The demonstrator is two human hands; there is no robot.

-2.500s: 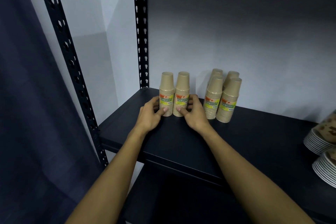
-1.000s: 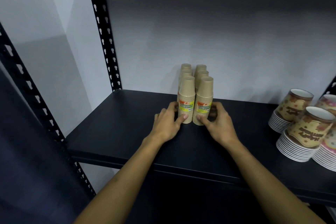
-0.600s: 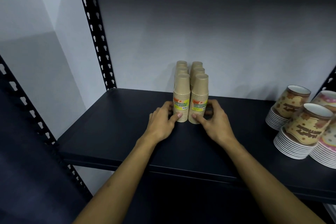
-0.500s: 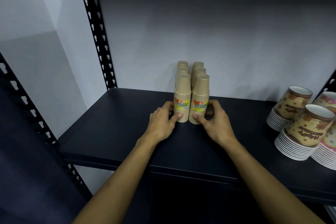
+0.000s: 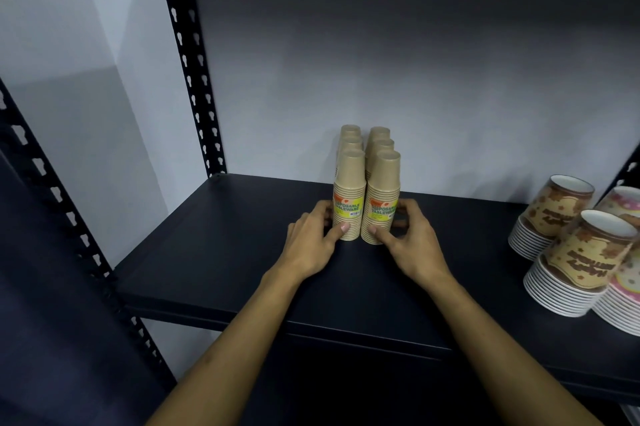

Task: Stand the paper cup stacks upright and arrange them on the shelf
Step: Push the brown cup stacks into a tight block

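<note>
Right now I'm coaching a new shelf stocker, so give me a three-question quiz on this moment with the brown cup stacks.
1. True or false: the brown cup stacks lie on their sides.
2. How many brown stacks stand in the block? A) four B) six C) eight
3. Fill in: the left hand and right hand touch the two ______ stacks near their bases.

Key
1. False: they stand rim down on the shelf.
2. B: two columns of three, running back toward the wall.
3. Front. Each thumb lies on a front stack's face, and the fingers reach round the outer sides. The patterned cup stacks at the right are untouched.
</note>
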